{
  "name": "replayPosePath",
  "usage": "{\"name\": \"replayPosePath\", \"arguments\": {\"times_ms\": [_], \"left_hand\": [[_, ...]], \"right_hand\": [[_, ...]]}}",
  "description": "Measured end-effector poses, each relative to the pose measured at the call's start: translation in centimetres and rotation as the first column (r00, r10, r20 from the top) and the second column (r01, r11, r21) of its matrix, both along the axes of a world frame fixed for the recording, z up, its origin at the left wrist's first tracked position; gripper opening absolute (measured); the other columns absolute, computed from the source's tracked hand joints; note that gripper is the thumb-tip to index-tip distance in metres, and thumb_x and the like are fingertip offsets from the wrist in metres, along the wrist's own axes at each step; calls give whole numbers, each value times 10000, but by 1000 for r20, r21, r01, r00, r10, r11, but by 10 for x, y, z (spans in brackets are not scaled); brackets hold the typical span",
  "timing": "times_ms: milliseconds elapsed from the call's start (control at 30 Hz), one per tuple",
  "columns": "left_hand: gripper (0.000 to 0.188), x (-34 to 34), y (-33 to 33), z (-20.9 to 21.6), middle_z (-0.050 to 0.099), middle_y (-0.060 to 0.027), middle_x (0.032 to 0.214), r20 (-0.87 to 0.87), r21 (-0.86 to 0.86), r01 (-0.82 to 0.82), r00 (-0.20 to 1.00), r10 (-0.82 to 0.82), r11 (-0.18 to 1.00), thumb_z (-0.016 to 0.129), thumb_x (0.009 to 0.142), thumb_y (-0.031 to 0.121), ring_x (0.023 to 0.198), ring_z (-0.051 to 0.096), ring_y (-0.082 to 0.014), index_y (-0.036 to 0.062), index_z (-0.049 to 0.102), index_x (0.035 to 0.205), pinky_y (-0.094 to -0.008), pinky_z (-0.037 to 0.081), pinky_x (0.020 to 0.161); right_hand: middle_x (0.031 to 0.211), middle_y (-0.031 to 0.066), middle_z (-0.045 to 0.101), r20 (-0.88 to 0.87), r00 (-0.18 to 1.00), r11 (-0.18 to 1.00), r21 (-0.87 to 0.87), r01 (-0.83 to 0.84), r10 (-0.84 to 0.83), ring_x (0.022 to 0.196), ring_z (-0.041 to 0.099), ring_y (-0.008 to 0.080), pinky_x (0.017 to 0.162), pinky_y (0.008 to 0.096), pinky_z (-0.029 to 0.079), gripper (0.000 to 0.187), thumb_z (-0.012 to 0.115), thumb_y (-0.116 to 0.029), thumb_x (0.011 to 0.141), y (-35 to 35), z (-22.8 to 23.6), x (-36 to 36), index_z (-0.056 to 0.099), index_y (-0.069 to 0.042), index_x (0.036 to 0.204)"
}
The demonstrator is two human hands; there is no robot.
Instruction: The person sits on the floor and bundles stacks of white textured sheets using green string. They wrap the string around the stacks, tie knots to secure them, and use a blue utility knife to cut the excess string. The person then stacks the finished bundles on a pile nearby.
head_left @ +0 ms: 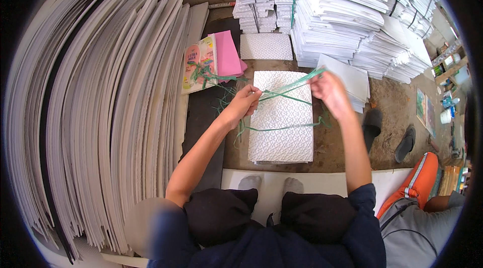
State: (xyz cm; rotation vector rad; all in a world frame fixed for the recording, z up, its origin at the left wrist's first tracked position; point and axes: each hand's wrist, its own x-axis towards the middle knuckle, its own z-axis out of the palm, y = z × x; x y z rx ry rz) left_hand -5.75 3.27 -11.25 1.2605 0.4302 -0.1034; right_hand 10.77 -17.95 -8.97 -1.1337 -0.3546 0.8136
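In front of my feet lies a stack of white embossed panels. Green plastic string stretches between my two hands above it, and another strand crosses the stack's top lower down. My left hand, fingers pinched together, grips the string over the stack's left edge. Beyond the right edge, my right hand is slightly blurred and closed on the string's other end, held higher and farther out. A loose tangle of green string rests to the left, partly over a printed carton sheet.
Long white sheets stand in a large row on the left. Tall piles of white panels rise at the back, with pink sheets nearer. Dark sandals sit on the right. Another person in grey clothing is close at lower right.
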Motion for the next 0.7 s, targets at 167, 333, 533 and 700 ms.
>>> {"name": "replayPosePath", "arguments": {"times_ms": [167, 333, 533, 700], "left_hand": [[136, -34, -2, -12, 329, 70, 548, -38, 123, 15, 999, -10, 992, 492, 895, 221, 465, 282, -28, 95, 443, 886, -205, 207, 414], [145, -48, -16, -51, 327, 74, 526, -41, 147, -50, 998, 56, 988, 479, 902, 229, 440, 276, -22, 85, 457, 915, -199, 208, 400], [170, -54, -25, -47, 342, 66, 569, -76, 165, -26, 996, 39, 986, 443, 915, 242, 476, 290, -21, 73, 448, 895, -191, 217, 415], [160, -53, -24, -48, 312, 71, 583, -86, 25, -46, 995, 48, 999, 418, 920, 234, 486, 260, -23, 98, 428, 835, -194, 209, 426]], "right_hand": [[784, 79, 534, -107, 938, 919, 189, 346, -331, 638, 508, 146, 627, 267, 498, 163, 382, -145, 906, -45, 30, 97, 468, -20, 848], [819, 96, 530, -263, 768, 699, 317, 641, -585, 763, 566, 230, 753, 307, 491, 135, 442, -137, 877, -105, 11, 217, 472, -8, 900], [830, 150, 579, 101, 995, 713, -697, 77, -8, 829, 581, 262, 733, 338, 459, 267, 554, -191, 826, -159, -6, 168, 533, 60, 914], [959, 161, 574, 737, 348, 96, -486, 869, 579, 858, 594, 221, 696, 321, 483, 315, 600, -152, 789, -142, -23, 119, 513, 40, 1023]]}}
